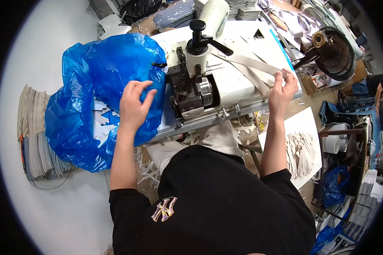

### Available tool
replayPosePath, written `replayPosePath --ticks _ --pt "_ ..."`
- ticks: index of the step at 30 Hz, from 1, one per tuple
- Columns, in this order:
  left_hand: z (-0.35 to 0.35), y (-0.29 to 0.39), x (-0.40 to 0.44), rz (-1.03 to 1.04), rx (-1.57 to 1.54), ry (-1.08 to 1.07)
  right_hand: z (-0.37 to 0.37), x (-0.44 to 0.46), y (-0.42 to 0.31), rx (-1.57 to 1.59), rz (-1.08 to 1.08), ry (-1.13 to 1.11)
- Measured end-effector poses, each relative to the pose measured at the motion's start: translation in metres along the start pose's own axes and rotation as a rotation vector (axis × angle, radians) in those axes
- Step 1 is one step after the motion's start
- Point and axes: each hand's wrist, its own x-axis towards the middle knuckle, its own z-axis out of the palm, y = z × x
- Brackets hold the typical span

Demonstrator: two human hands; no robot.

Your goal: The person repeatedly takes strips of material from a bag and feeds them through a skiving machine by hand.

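Observation:
A white machine [238,87] with a dark metal head and a black knob on top stands on the bench. Over the blue plastic bag [115,59] at its left is my left hand [136,102], fingers apart and nothing in them. The bag lies partly open, with white cut pieces [102,123] inside. My right hand [284,90], right of the machine, pinches the end of a pale flat strip [255,63]. That strip runs back left toward the machine's post, and other strips lie beneath it.
A black fan [332,53] stands at the right. Below my right forearm, a white board [302,157] bears a heap of strips. Stacked sheets [42,153] stand at the far left. A ruler edge [200,125] runs along the bench front. Another person's arm [377,95] shows at the far right.

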Motion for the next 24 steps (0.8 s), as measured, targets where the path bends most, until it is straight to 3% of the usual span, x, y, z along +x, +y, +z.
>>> replayPosePath --ticks 3,5,8,13,17,24 --pt "-0.042 -0.050 -0.015 -0.193 0.057 0.008 0.003 0.000 0.010 -0.108 0.081 0.001" --pt "-0.067 -0.099 -0.037 -0.368 0.217 -0.082 0.001 -0.004 0.005 -0.487 0.074 -0.039" --pt "-0.094 -0.172 -0.084 -0.342 0.428 -0.230 0.002 -0.009 0.014 -0.432 -0.055 0.071" --pt "-0.106 -0.176 -0.114 -0.464 0.491 -0.487 0.005 -0.019 -0.019 -0.235 -0.240 -0.028" --pt "-0.097 -0.198 -0.114 -0.531 0.487 -0.352 0.019 -0.036 -0.043 -0.140 -0.320 -0.171" --pt "-0.099 -0.228 -0.098 -0.455 0.575 -0.369 0.024 -0.050 -0.056 -0.105 -0.402 -0.234"
